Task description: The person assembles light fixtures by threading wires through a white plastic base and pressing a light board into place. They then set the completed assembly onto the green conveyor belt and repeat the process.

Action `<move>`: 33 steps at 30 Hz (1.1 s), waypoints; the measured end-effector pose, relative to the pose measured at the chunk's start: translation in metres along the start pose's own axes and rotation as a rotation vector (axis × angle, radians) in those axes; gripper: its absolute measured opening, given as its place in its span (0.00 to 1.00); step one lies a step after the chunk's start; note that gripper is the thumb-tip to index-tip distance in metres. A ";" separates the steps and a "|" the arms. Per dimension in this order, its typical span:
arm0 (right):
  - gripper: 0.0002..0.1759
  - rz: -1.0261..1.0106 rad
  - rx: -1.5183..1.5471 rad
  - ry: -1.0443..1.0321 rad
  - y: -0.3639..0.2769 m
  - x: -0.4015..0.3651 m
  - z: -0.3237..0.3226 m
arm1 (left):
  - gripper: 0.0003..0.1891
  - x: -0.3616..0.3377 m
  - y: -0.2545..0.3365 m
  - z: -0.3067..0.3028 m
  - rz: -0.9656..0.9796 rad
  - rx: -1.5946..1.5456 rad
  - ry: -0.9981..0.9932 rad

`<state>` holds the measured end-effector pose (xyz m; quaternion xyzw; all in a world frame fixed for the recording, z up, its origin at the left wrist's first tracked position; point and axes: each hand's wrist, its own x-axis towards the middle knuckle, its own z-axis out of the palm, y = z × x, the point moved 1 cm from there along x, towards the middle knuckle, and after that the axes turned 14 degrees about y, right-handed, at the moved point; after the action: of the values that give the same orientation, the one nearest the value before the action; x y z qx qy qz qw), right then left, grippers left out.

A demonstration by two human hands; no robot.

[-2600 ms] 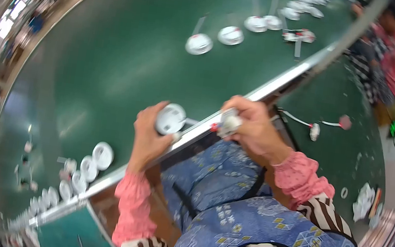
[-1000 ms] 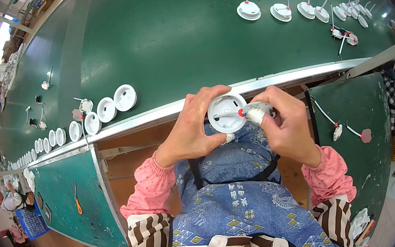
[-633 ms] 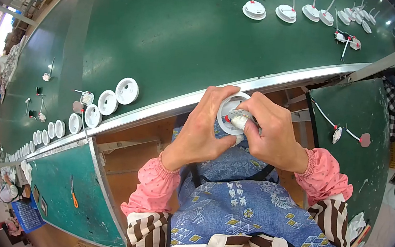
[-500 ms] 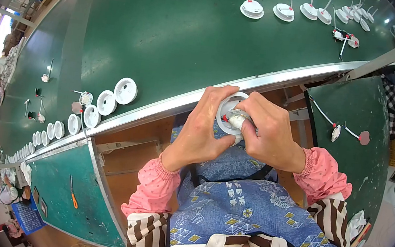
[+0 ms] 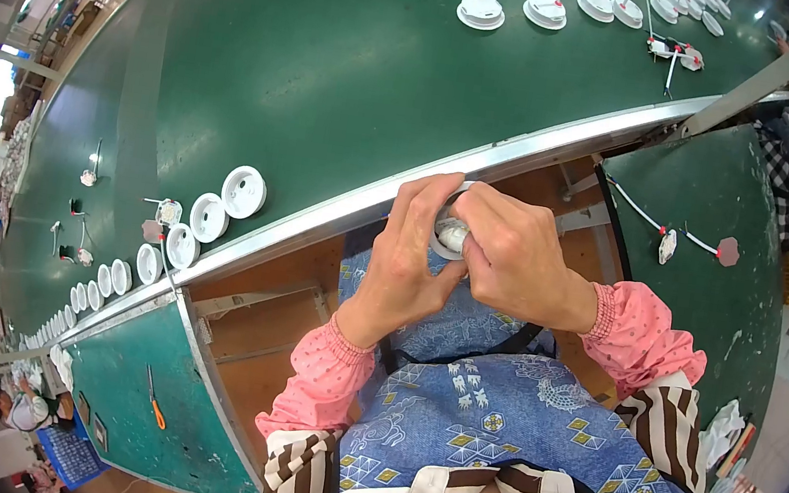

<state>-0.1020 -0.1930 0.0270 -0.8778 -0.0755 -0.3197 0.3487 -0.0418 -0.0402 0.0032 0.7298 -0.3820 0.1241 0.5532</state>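
Observation:
Near the table's front edge, above the apron, my left hand [image 5: 400, 263] is closed around the side of a white round lamp housing [image 5: 441, 249], its open side facing me. My right hand [image 5: 521, 262] bends over the same housing from the right, with fingers closed and pressed down into the cup. A crumpled, shiny whitish piece [image 5: 454, 233] shows at those fingertips inside the housing; I cannot tell what it is. The knuckles hide much of the rim.
A row of white housings [image 5: 244, 192] runs along the left table edge. Lamps with upright wires [image 5: 480, 10] stand at the back right, near wired boards [image 5: 679, 53]. A screwdriver [image 5: 155, 401] lies on the lower left panel. More wired pieces [image 5: 667, 247] lie on the right panel.
My right hand has moved slightly left and curled further over the housing, covering more of it. The red connector seen inside earlier is now hidden. The view has shifted a little.

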 end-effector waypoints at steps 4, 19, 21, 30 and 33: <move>0.10 -0.038 -0.028 0.016 -0.004 0.001 -0.002 | 0.44 0.002 -0.001 0.000 0.006 -0.015 0.014; 0.11 0.128 0.149 -0.085 -0.002 -0.006 -0.027 | 0.45 -0.031 -0.005 0.001 -0.612 -0.695 0.041; 0.10 0.158 0.150 -0.091 -0.002 -0.008 -0.029 | 0.35 -0.031 -0.005 0.002 -0.621 -0.662 0.057; 0.16 0.339 0.238 -0.190 0.009 -0.026 -0.041 | 0.05 -0.036 -0.004 -0.002 -0.577 -0.349 -0.176; 0.25 0.196 0.220 -0.143 0.003 -0.011 -0.054 | 0.07 -0.040 -0.004 -0.009 -0.496 -0.352 -0.169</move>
<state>-0.1370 -0.2303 0.0485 -0.8580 -0.0486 -0.2107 0.4659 -0.0637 -0.0150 -0.0207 0.7015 -0.2526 -0.1440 0.6507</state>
